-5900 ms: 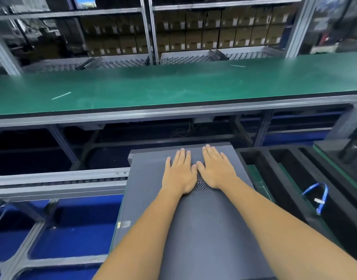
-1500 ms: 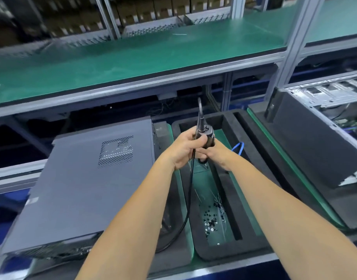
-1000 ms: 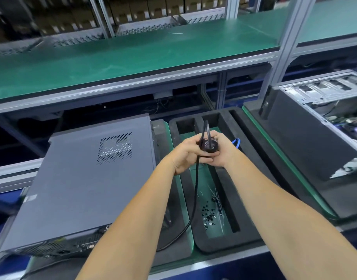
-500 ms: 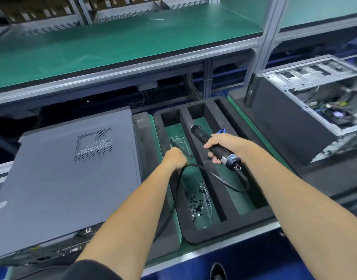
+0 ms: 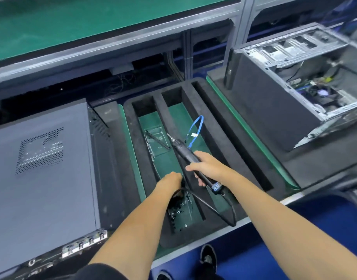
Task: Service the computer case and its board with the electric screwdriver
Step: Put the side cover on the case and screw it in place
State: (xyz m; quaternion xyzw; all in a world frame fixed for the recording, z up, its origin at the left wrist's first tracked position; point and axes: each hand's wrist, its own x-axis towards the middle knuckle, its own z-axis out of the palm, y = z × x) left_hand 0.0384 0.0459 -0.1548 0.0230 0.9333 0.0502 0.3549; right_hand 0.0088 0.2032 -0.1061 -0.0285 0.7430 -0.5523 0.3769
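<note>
Right now my right hand (image 5: 209, 168) is wrapped around the black barrel-shaped electric screwdriver (image 5: 190, 159), whose silver bit points away from me over the tray and whose black power cord (image 5: 218, 212) loops from its rear end back toward my left hand (image 5: 170, 181). That hand is down in the left compartment of the black foam tray (image 5: 218, 126), fingers curled under and hidden; I cannot tell whether they hold anything, though the cord runs in beneath them. Just below it lies a scatter of small black screws (image 5: 178, 213), too many and too small to count. Farther up that compartment sits a clear plastic bag (image 5: 156, 141), and in the middle compartment one blue looped cable (image 5: 195, 130) lies just beyond the bit. Two computer cases flank the tray on the surface: a closed grey metal case with a perforated vent (image 5: 40, 172) lies flat to my left, and an open grey metal case (image 5: 290, 81) rests tilted to my right, its board and wiring exposed. Below, I see my two dark shoes (image 5: 209, 259) on the blue floor (image 5: 325, 209).
</note>
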